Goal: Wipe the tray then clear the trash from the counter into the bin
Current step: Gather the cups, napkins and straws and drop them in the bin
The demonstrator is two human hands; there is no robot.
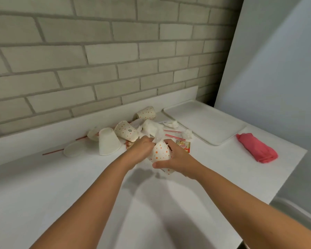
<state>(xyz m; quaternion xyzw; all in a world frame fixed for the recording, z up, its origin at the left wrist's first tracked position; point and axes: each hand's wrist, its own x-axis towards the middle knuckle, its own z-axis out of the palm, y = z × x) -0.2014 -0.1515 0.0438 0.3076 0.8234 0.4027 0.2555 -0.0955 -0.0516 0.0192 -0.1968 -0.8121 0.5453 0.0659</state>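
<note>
The right hand (176, 159) gripped a dotted cup (160, 152); the left hand (142, 148) pinched tissue (153, 129) at its mouth. Loose cups (109, 141) crowded behind, tray (205, 119) upper right.

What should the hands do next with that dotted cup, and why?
Probably push the white napkin down into the dotted cup: the right hand grips the cup, the left hand pinches the napkin at its mouth, and much sticks out.

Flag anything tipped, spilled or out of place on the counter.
Litter heap by the brick wall: a white cup stands upside down, a dotted cup lies on its side, and straws and tissue wads are strewn about. No liquid is visible. The tray lies flat, with the pink cloth beside it.
</note>
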